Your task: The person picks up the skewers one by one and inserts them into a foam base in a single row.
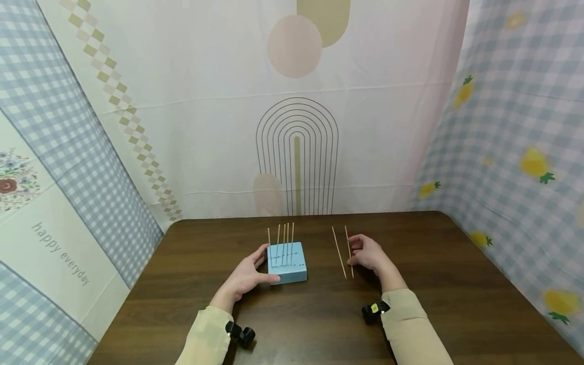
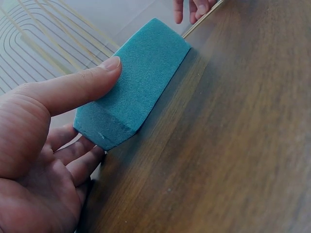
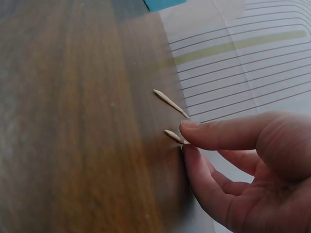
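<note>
L hand (image 1: 245, 279) grips blue block (image 1: 297, 257) (hold it flat & steady) while R hand (image 1: 368, 253) pinches thin stick (image 3: 174, 135): lift gently w/o bending it.

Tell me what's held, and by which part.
Left grip: blue block, by its left side. Right grip: right-hand loose stick, seemingly pinched along its middle.

Perhaps five sticks (image 1: 292, 242) in the block (image 1: 293, 277), two sticks (image 1: 339, 252) right of it
</note>
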### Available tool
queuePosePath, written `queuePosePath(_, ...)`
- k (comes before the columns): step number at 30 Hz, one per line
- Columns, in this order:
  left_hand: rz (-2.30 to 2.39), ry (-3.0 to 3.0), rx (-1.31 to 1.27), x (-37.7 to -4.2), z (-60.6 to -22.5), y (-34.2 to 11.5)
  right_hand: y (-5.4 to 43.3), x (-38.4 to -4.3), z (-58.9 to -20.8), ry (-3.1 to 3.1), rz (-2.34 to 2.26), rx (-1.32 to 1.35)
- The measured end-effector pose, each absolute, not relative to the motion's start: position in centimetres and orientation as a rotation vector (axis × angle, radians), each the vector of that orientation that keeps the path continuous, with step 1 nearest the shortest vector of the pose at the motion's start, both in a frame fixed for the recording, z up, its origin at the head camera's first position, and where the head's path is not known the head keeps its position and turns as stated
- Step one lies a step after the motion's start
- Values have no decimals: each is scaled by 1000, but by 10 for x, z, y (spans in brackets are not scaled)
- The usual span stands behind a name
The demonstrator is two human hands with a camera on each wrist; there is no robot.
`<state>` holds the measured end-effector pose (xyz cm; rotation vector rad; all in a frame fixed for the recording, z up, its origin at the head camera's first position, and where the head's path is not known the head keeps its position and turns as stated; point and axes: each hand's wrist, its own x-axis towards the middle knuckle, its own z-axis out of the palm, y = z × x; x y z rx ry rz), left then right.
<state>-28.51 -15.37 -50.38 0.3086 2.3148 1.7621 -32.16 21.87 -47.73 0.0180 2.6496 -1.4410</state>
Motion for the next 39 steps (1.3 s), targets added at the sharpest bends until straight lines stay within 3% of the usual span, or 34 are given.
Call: queuePosePath(39, 1776, 2314, 324, -286, -505, -154, 213, -317, -476, 2731, -1391, 138)
